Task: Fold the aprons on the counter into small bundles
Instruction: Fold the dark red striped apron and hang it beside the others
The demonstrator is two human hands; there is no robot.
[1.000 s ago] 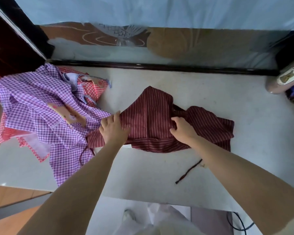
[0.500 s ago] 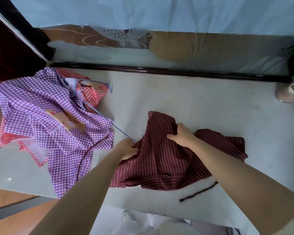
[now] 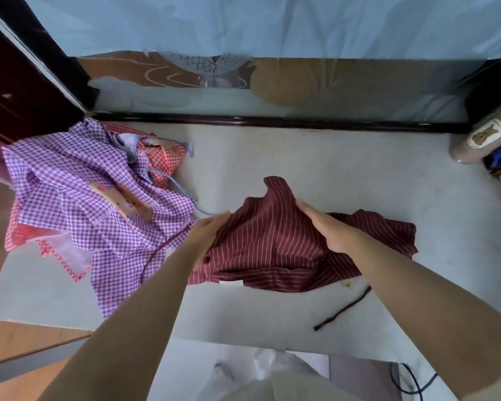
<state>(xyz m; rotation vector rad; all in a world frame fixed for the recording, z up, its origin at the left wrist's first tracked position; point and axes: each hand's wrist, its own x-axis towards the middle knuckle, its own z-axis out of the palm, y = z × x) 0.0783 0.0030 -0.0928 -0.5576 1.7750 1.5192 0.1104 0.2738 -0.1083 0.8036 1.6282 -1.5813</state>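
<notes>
Gathering the maroon striped apron [image 3: 272, 241] on the counter [image 3: 330, 175].
My left hand [image 3: 206, 235] and right hand [image 3: 327, 227] each grip bunched cloth; I'd draw the edges level first.

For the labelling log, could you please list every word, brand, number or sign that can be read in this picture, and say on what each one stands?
No text can be read in the head view.
Oval cream label on the pinkish-brown wrapped roll: an animal figure shows; any lettering is too blurred to read.
White tag at the hem of the dark red striped apron: too small to read.
Cartoon patch on the purple checked apron: a picture, no words.
</notes>
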